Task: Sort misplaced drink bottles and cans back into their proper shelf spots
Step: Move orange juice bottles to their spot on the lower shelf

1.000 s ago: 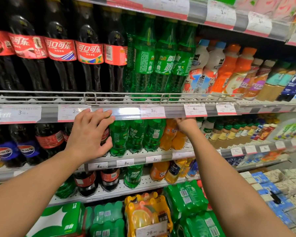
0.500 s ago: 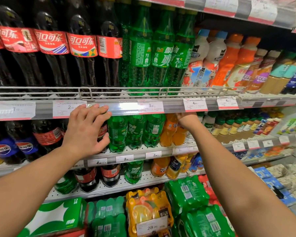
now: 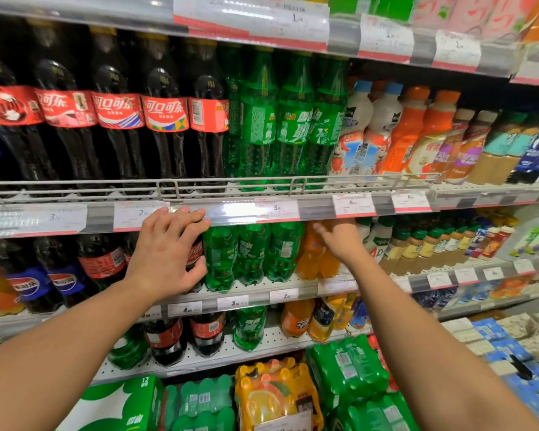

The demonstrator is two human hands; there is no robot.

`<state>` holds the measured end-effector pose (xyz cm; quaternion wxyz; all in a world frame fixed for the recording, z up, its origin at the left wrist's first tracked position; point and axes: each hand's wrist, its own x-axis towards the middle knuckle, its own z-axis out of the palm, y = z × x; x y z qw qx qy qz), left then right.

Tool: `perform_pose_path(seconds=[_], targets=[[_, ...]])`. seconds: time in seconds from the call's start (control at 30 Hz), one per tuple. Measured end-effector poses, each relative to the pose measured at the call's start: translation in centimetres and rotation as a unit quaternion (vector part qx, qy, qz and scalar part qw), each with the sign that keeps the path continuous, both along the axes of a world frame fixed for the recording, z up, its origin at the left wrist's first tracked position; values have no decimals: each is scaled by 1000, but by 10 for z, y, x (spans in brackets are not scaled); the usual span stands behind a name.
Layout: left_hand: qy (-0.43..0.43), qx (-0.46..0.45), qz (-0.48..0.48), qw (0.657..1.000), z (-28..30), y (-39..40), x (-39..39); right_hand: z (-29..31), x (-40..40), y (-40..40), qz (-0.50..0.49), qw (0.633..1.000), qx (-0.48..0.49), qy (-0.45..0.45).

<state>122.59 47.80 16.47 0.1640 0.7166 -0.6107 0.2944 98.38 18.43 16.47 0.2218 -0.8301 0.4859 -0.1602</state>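
My left hand (image 3: 165,253) reaches into the second shelf and wraps around a small cola bottle (image 3: 196,254) with a red label. Its fingers lie over the bottle's top and its thumb sits low on the side. That bottle stands right beside a row of green soda bottles (image 3: 221,256). My right hand (image 3: 339,241) is blurred in front of the orange soda bottles (image 3: 311,262). Its fingers are spread towards the left and it holds nothing.
A price rail (image 3: 280,211) runs just above both hands. Tall cola bottles (image 3: 165,126) and green bottles (image 3: 290,126) fill the shelf above. Pepsi bottles (image 3: 25,284) stand at the left. Shrink-wrapped packs (image 3: 274,396) sit below, and boxes (image 3: 492,337) at the lower right.
My right hand has come out from under the price rail, and its fingers now show in front of the orange bottles. My left hand stays on the cola bottle. The view has shifted slightly.
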Motion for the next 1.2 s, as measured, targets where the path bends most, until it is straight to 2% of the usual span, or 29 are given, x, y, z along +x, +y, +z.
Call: perform_pose_path(seconds=[0.1,0.27,0.4,0.6,0.73,0.83,1.0,1.2], targets=[[-2,2,3,1000,1,0,-3,6,-14,28,5,998,-38,45],[12,15,3,1000,8,1,-3,-9,-30,52,51,995,-83,29],[11,30,10,999,11,3,-7,-6,-37,83,147,988,-51,25],[32,103,39,993,23,10,-18,17,-34,135,277,932,115,204],[35,190,44,980,41,23,-29,34,-26,168,304,924,102,209],[30,221,31,974,56,47,-33,46,-17,187,316,922,84,206],[96,214,43,971,83,110,-24,68,8,229,323,920,77,210],[123,232,54,963,117,199,7,92,50,302,338,915,57,215]])
